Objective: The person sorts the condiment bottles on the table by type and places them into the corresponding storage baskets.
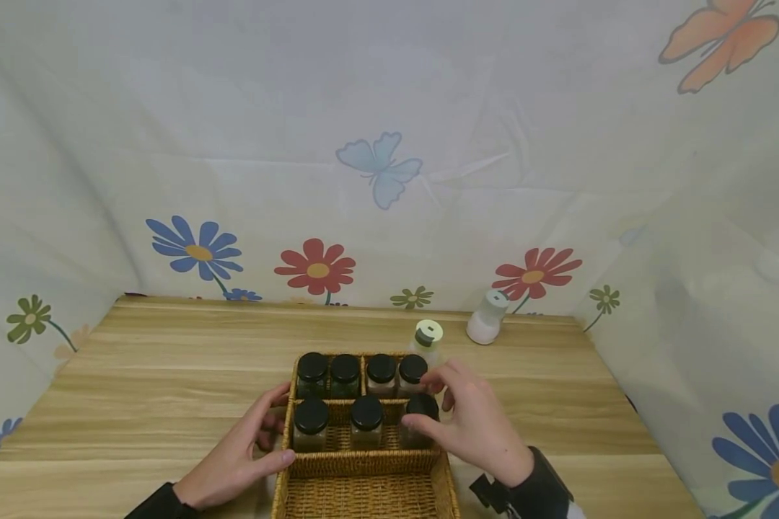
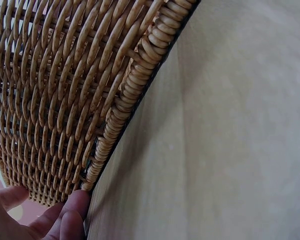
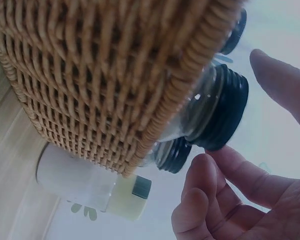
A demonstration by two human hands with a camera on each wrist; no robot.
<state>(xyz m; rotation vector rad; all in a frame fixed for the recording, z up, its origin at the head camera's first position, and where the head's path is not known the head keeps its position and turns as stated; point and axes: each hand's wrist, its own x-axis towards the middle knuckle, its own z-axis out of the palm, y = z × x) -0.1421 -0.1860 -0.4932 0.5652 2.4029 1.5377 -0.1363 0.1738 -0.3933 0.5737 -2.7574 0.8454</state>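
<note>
A woven wicker basket (image 1: 363,465) with compartments stands on the table, holding several glass jars with black lids. Against its left wall, my left hand (image 1: 236,450) has its fingertips at the outer weave and its thumb by the rim. At the opposite side, my right hand (image 1: 477,425) surrounds the rightmost front-row jar (image 3: 217,112) with thumb and fingers spread. In the right wrist view the thumb stands apart from this jar's black lid, while a fingertip is right at the lid's edge. Two jars (image 1: 311,425) (image 1: 366,424) share that row.
Behind the basket's back right corner stands a white shaker bottle (image 1: 428,335) with a pale cap. Another white shaker (image 1: 487,318) is farther right, near the back edge. A flower-printed cloth (image 1: 389,216) hangs behind the wooden table (image 1: 188,346).
</note>
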